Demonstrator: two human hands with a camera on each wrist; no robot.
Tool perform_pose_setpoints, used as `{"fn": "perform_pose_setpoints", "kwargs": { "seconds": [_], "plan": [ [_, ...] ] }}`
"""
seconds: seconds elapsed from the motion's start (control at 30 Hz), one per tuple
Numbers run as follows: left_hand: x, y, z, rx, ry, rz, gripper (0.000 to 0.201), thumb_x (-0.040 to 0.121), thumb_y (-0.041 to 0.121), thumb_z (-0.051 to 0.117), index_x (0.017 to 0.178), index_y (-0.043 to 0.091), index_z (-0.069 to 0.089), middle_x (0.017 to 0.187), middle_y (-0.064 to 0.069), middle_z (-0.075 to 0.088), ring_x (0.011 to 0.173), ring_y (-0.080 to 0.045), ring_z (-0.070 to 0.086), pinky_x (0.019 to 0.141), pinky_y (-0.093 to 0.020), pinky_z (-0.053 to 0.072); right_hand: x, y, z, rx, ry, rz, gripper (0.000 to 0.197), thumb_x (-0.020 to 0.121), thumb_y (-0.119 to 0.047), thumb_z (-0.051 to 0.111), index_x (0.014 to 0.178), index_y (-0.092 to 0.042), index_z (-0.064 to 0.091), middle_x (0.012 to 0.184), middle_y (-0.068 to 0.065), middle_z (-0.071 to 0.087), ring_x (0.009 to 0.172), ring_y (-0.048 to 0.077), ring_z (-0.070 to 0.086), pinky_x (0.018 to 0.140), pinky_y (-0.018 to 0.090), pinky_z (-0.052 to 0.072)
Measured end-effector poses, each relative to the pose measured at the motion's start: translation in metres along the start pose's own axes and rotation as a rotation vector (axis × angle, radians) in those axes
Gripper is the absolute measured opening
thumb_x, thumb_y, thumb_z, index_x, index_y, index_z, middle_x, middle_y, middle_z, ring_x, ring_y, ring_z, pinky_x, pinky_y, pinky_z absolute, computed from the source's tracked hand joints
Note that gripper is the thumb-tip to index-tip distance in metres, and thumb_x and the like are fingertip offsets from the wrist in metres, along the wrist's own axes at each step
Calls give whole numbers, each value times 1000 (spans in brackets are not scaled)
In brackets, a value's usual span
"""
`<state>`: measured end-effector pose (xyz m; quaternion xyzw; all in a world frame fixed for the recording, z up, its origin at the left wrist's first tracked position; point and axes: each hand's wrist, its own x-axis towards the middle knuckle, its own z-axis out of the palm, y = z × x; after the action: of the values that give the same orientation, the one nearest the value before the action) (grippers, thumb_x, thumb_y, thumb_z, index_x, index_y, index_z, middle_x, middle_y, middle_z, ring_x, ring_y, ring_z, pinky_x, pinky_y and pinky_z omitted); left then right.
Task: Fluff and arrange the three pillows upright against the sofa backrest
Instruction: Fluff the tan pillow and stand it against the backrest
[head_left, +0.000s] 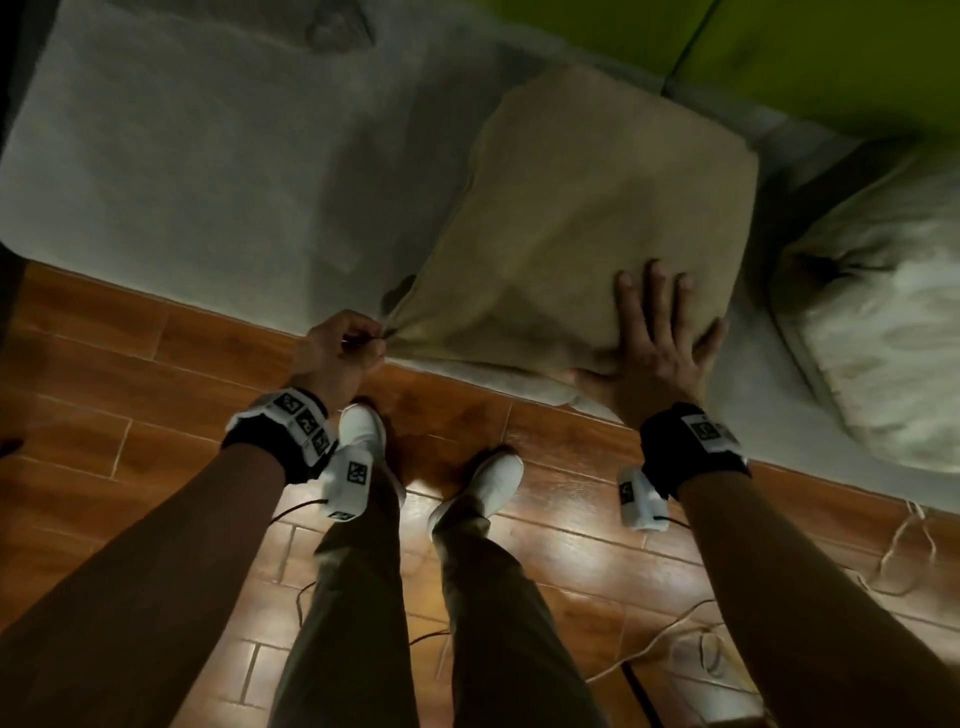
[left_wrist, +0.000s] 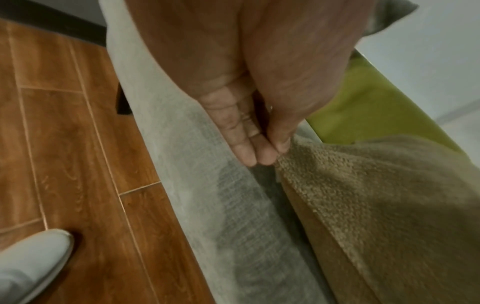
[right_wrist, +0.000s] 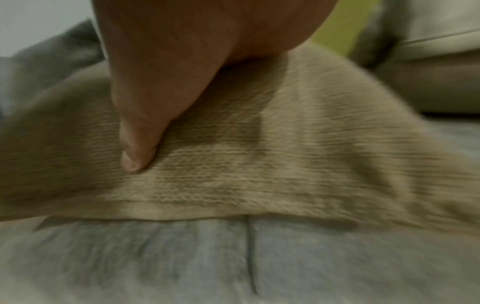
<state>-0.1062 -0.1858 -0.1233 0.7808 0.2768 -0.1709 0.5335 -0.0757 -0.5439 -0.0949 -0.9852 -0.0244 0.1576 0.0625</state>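
Wood-plank floor (head_left: 156, 364) underfoot, warm brown and glossy, and right ahead runs the grey sofa seat (head_left: 182, 156) with a green backrest (head_left: 805, 52) along its far side. White shoes (head_left: 493, 483) planted just short of the seat's front edge, and loose cables (head_left: 904, 551) lie on the floor off to the right. The tan pillow (head_left: 597, 218) lies flat on the seat, its near edge right at the front lip of the cushion, its far corner reaching toward the backrest. The left hand (head_left: 337, 353) has its fingers curled, pinching the pillow's near-left corner; the left wrist view shows the fingertips (left_wrist: 259, 156) closed on the woven fabric. The right hand (head_left: 654, 338) is spread flat, fingers straight, pressing on the pillow's near-right part, thumb (right_wrist: 137, 144) laid along the cover. To the right, a pale cream pillow (head_left: 883, 312) lies on the seat just beside the tan one. Left of the tan pillow the seat stretches wide and bare-looking, and a dark grey pillow (head_left: 337, 26) sits at the far end, blurred and hard to make out.
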Motion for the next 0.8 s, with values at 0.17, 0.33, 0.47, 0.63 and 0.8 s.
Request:
{"fn": "perform_pose_setpoints", "kwargs": {
  "seconds": [0.17, 0.33, 0.47, 0.63, 0.8],
  "plan": [
    [-5, 11, 3, -231, -89, -152, 24, 94, 10, 64, 117, 13, 56, 99, -8, 64, 101, -32, 63, 90, -46, 54, -33, 50, 22, 429, 120, 199, 133, 70, -52, 88, 163, -16, 0, 169, 19, 11, 154, 39, 19, 122, 59, 22],
    [-13, 22, 32, -92, -307, -360, 28, 91, 22, 68, 115, 10, 58, 114, -8, 67, 94, -19, 66, 75, -34, 56, -53, 84, 19, 996, -176, 685, 88, 82, -32, 85, 154, -21, 38, 137, 6, 62, 123, 27, 59, 105, 43, 48],
    [-14, 22, 55, -382, -298, -377, 23, 96, 26, 61, 113, 11, 63, 114, -7, 71, 101, -24, 71, 87, -46, 56, -62, 96, 32, 1264, -169, 790, 56, 83, -25, 84, 134, -17, 63, 111, 6, 75, 102, 25, 72, 89, 39, 58],
    [-4, 31, 50, -612, -84, -296, 10, 98, 20, 57, 104, 17, 65, 102, -5, 69, 103, -29, 68, 83, -47, 57, -64, 115, 31, 1346, -93, 809, 51, 76, -1, 85, 122, -11, 66, 108, 17, 74, 91, 28, 73, 77, 30, 59],
    [6, 46, 33, -634, -26, -280, 11, 90, 19, 64, 98, 18, 70, 85, -2, 69, 97, -30, 69, 87, -49, 58, -69, 124, 29, 1465, -143, 753, 44, 85, -2, 76, 126, -14, 66, 119, 14, 72, 105, 30, 73, 85, 34, 58]
  ]
}}
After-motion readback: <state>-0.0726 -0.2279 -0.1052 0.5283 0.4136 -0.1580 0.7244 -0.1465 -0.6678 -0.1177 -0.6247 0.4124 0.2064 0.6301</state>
